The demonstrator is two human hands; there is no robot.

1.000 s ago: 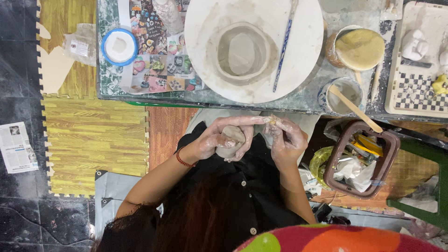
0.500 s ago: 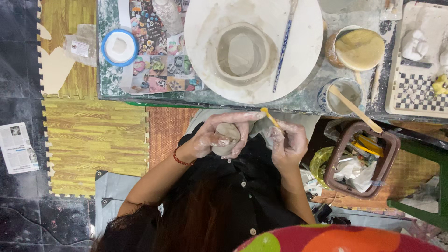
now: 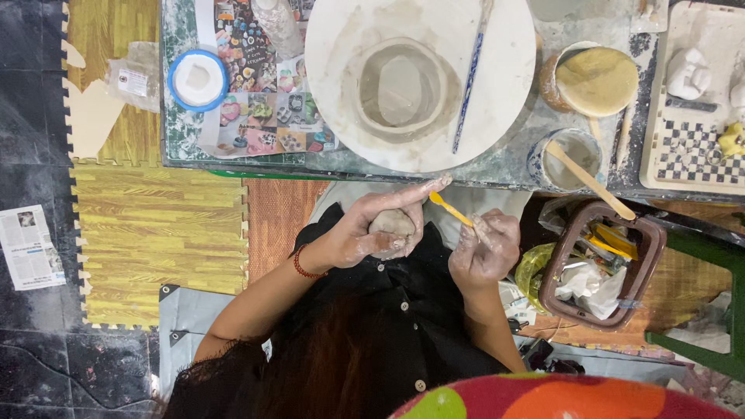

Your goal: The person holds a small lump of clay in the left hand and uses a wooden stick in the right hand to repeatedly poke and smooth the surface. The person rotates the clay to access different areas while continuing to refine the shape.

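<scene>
Clay-grey and damp-looking, the small lump of clay (image 3: pixel 392 223) sits cupped in the person's left hand (image 3: pixel 372 229), held over the lap just below the edge of the work table (image 3: pixel 178 147). It looks soft and light, likely to dent under any firm squeeze and a little slippery from the wet slip coating both hands, so a loose cradle from beneath, as the curled fingers give it now, seems the safest hold. Its visible face is rounded and smooth; the rest is hidden by the palm. The right hand (image 3: pixel 487 248) is closed around a thin yellow-tipped modelling tool (image 3: pixel 451 209), whose tip points toward the lump without clearly touching it. The hands are near each other but apart. On the table above stand a white turntable (image 3: pixel 512 85) bearing a coiled clay bowl (image 3: pixel 400 85).
</scene>
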